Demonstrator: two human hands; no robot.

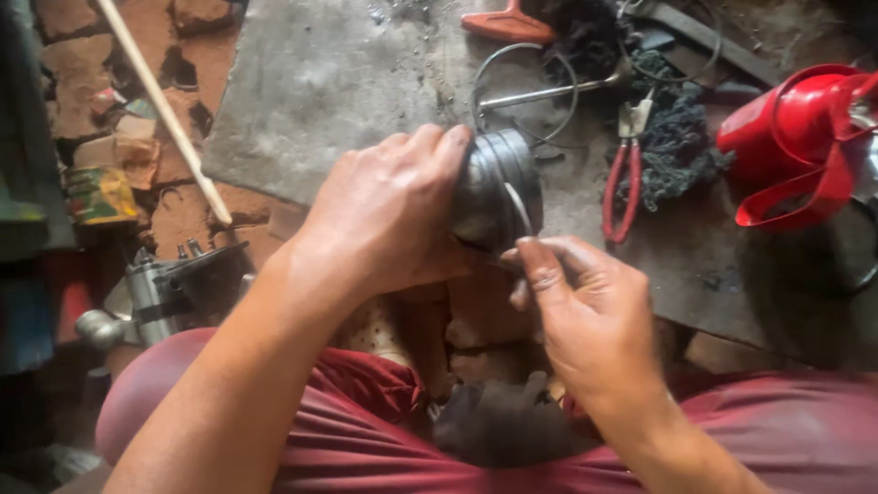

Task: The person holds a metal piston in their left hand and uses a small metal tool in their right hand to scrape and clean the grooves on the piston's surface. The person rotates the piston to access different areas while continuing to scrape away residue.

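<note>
My left hand (389, 215) grips a dark grey grooved metal piston (498, 187), held on its side above my lap. My right hand (585, 311) pinches a thin metal ring (519, 209) at the piston's rim, with thumb and forefinger just below the piston. Part of the piston is hidden behind my left fingers. My knees in dark red trousers (384, 439) fill the bottom of the view.
A grey slab (338, 82) lies on the dirt floor. On it lie red-handled pliers (625, 174), a loose wire ring (526, 91), a metal rod (549, 91), an orange-handled tool (508, 25) and dark rags (677, 137). Red plastic container (805, 128) at right; wooden stick (165, 110) and engine part (160, 293) at left.
</note>
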